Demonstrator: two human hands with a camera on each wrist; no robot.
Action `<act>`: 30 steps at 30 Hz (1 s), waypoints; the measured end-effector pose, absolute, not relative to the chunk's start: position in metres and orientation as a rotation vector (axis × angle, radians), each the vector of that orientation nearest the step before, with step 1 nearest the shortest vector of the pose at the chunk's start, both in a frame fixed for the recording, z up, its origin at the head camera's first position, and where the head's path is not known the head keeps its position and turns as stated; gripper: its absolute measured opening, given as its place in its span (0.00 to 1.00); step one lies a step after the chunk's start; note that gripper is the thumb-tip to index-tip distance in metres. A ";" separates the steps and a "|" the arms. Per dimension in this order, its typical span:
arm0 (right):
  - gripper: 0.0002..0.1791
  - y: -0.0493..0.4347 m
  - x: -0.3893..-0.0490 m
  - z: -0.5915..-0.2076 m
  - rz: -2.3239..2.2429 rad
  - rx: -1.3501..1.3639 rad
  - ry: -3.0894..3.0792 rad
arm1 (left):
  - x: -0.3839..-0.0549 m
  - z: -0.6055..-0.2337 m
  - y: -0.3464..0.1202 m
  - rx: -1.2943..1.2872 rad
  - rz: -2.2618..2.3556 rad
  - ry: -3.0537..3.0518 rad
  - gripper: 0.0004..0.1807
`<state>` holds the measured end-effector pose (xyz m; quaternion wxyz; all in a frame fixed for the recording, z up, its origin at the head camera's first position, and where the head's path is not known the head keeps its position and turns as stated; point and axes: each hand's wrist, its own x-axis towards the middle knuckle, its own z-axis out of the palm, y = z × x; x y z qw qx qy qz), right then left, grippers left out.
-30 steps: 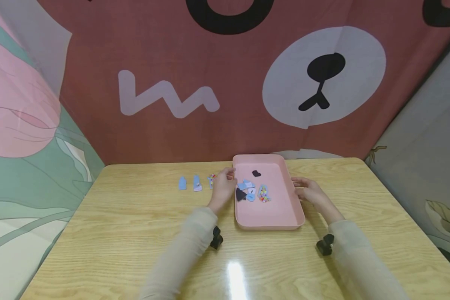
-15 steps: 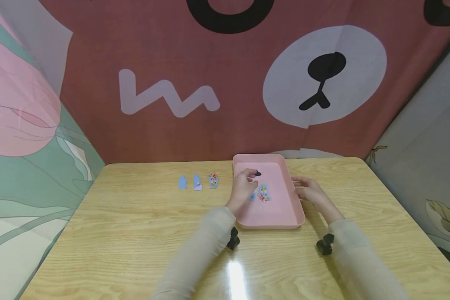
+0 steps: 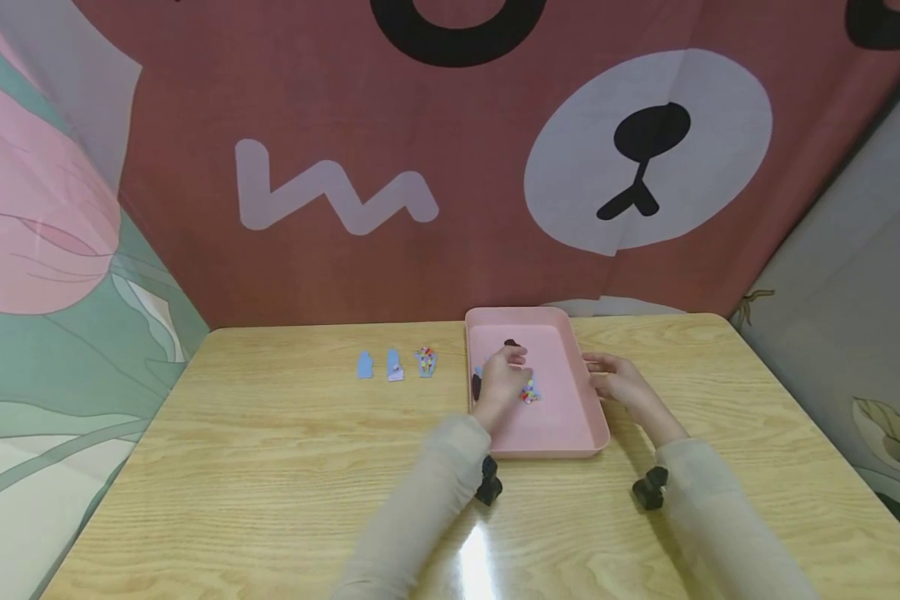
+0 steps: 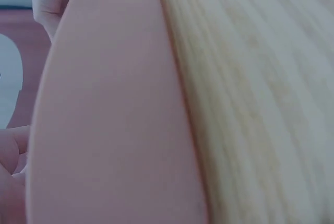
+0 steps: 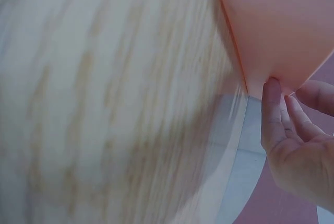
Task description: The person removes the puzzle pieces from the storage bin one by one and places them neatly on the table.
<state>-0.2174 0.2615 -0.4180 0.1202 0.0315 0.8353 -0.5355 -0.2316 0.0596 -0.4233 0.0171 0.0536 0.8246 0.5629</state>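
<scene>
Inside the pink tray (image 3: pixel 562 429), my left hand (image 3: pixel 501 385) hovers over several small flat pieces, its thumb and fingers apart. Beside the thumb lies a multicolored piece (image 3: pixel 531 393), partly covered by the hand. A dark piece (image 3: pixel 511 342) shows beyond the fingertips, and another dark piece (image 3: pixel 476 387) peeks out left of the hand with a bit of blue. My right hand (image 3: pixel 628 395) touches the tray's right side, fingers mostly straight; the right wrist view shows its fingertips (image 5: pixel 272 85) against the outer wall. Whatever lies under the left palm is hidden.
Left of the tray, three small pieces lie in a row on the wooden table (image 3: pixel 270 450): a plain blue one (image 3: pixel 365 365), a blue and white one (image 3: pixel 395 367) and a multicolored one (image 3: pixel 426 362). A patterned red cloth (image 3: pixel 330 275) hangs behind the table.
My left hand has moved right, from the tray's left rim to above the pieces inside, uncovering the multicolored piece on the table. The right hand has stayed at the tray's side.
</scene>
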 end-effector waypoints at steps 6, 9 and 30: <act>0.31 0.262 -0.217 -0.418 -1.573 0.081 2.434 | -0.232 -0.431 0.064 0.084 1.783 2.493 0.20; 0.31 0.262 -0.218 -0.418 -1.573 0.084 2.432 | -0.234 -0.434 0.065 0.066 1.796 2.485 0.21; 0.31 0.262 -0.219 -0.420 -1.571 0.099 2.427 | -0.233 -0.446 0.060 0.151 1.427 2.660 0.25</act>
